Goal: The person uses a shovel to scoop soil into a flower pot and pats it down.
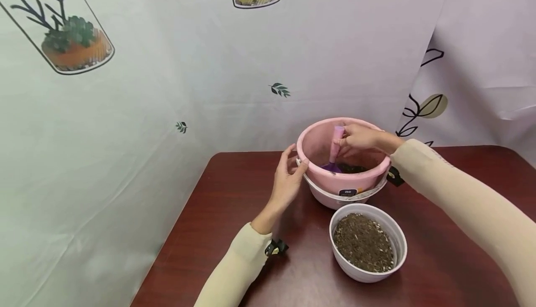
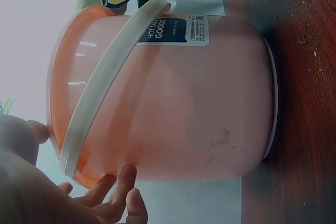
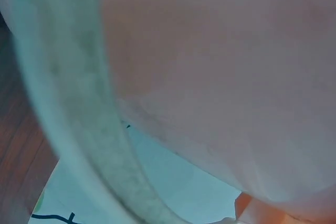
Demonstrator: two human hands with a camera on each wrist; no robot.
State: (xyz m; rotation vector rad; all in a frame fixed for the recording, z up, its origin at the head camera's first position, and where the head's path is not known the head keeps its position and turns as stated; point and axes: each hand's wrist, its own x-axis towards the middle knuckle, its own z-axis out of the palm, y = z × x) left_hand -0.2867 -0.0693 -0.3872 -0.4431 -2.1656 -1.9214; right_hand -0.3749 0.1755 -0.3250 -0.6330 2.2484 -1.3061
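Observation:
A pink bucket (image 1: 331, 181) stands on the table with dark soil (image 1: 351, 168) inside. My left hand (image 1: 286, 181) holds the bucket at its left side, thumb by the rim and loosely bent fingers against the outer wall. Inside the bucket, my right hand (image 1: 362, 138) grips the pink handle of a small trowel (image 1: 336, 144); its purple blade (image 1: 332, 167) is down at the soil, its tip hidden. In front of the bucket sits a white pot (image 1: 399, 239) holding brown soil (image 1: 363, 242). The right wrist view shows the bucket's wall (image 3: 226, 77) close up, but not the right hand.
The bucket's white carrying handle (image 2: 100, 93) hangs down across its front. Under everything is a dark red wooden table (image 1: 234, 190); crumbs (image 2: 310, 40) lie on it in the left wrist view. A pale curtain (image 1: 234, 65) printed with plants stands behind and left.

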